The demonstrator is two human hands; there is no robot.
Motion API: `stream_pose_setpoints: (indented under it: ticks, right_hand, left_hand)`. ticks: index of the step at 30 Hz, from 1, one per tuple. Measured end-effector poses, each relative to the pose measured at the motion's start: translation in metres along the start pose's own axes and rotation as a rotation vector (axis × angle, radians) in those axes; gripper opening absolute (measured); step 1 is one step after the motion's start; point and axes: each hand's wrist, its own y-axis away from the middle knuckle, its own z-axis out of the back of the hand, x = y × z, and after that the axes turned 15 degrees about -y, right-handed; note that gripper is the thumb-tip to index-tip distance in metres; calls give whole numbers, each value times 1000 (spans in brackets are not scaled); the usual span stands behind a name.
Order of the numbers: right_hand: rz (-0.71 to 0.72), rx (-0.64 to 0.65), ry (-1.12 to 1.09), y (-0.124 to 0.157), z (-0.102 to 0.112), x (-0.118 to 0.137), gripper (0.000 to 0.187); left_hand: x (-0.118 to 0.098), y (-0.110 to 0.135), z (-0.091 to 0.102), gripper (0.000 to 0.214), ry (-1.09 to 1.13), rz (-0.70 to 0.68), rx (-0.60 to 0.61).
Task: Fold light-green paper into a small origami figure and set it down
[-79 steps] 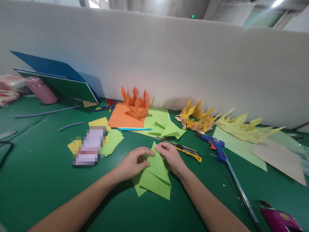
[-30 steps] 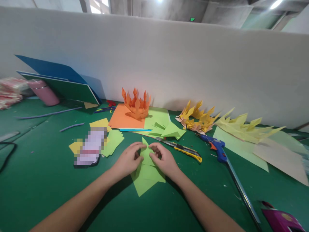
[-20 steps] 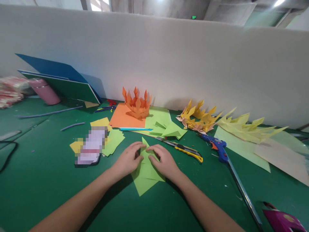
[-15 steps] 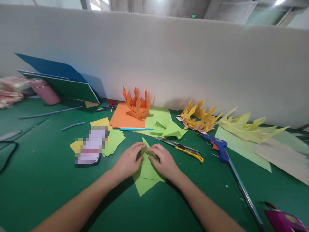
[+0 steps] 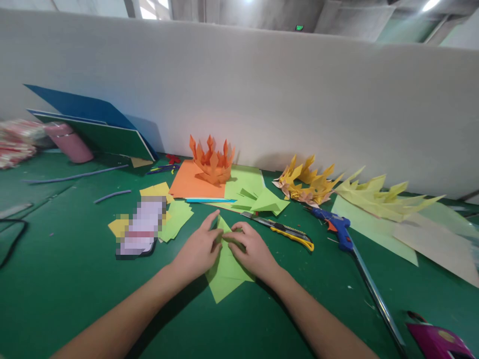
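While both hands bear on it, the folded green paper (image 5: 224, 276) lies flat on the green table (image 5: 75, 289), toward its near edge, about the middle. Left hand (image 5: 198, 249): fingers curled, clamping the left flap, index stretched along the tip. Right hand (image 5: 250, 249): curled, fingertips pinching a fold just under that tip. Risks, as a judgement: uneven pressure could skew the crease or tear the thin tip, and the sheet could slide if one hand lifts. Utility knife (image 5: 288, 232) lies near the right hand, blade state unclear, so a stray sweep could catch it. Glue gun (image 5: 337, 229) farther right.
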Motion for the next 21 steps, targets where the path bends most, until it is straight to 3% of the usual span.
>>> stream_pose_setpoints:
  ticks: [4,7,12,15,21]
  right_hand:
    - [18,4,17,0,0,0,30]
    - [31,11,31,0,0,-1,30]
    - [21,19,42,0,0,-1,28]
    - [23,14,41,0,-1,0,28]
    - [37,10,42,1,-1,-1,28]
  left_hand:
    - [1,-1,0,25,14,-55,-9]
    - [4,-3,0,23,71,-21,-43]
    - [4,-5,12,13,70,34,132]
    - [7,-5,19,27,48,-13,190]
    - [22,-5,13,48,-36,-196,127]
